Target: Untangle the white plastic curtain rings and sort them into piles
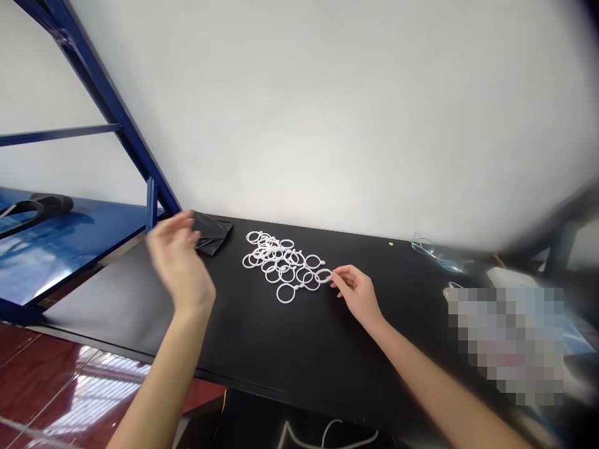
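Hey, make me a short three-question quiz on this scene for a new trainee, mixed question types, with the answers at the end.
1. Which hand is touching one of the white rings?
2. True or false: as pictured, the glasses lie farther right than the rings, and the black plastic lies farther left.
3. What does the left hand visibly hold?
a) a ring
b) the glasses
c) nothing

Key
1. The right hand, at its fingertips.
2. True.
3. c; it is raised and blurred, with nothing visible in it.
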Demonstrator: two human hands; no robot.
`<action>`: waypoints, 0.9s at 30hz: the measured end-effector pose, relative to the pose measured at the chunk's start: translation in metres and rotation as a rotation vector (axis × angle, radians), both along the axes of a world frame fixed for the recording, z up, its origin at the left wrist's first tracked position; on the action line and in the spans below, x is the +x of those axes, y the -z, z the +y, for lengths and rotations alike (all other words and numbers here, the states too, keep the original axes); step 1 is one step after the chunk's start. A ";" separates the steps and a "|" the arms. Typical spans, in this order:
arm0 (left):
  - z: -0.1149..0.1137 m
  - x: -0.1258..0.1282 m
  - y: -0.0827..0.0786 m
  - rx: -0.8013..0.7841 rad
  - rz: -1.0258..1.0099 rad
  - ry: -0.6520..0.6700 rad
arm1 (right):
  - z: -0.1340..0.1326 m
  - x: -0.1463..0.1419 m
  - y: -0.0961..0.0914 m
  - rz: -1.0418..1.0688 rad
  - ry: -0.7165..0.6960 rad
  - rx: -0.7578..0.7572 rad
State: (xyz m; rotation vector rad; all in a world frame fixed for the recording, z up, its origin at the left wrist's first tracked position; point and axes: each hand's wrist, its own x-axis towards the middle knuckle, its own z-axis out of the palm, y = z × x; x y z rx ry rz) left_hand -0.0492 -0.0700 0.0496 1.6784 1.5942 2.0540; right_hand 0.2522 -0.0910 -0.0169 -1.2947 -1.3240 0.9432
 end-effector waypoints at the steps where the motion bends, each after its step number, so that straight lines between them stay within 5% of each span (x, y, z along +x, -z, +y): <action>1: 0.013 0.005 0.006 -0.058 0.085 0.037 | 0.000 0.000 0.000 -0.020 -0.004 0.002; 4: 0.050 0.022 0.028 -0.423 0.515 0.197 | 0.000 0.000 -0.001 -0.052 0.001 0.012; 8: 0.078 0.036 0.052 -0.707 0.750 0.185 | 0.000 0.000 -0.003 -0.052 0.009 0.003; 14: 0.087 0.036 0.067 -0.698 0.821 0.357 | 0.001 0.000 -0.005 -0.048 0.004 -0.017; 20: 0.073 0.042 0.066 -0.614 0.828 0.461 | 0.005 0.007 -0.001 -0.040 0.014 -0.005; 24: 0.079 0.038 0.060 -0.559 0.762 0.330 | 0.010 0.013 0.002 -0.069 0.041 -0.004; 27: 0.101 0.027 0.061 -0.665 0.713 0.236 | 0.011 0.015 0.003 -0.069 0.041 -0.005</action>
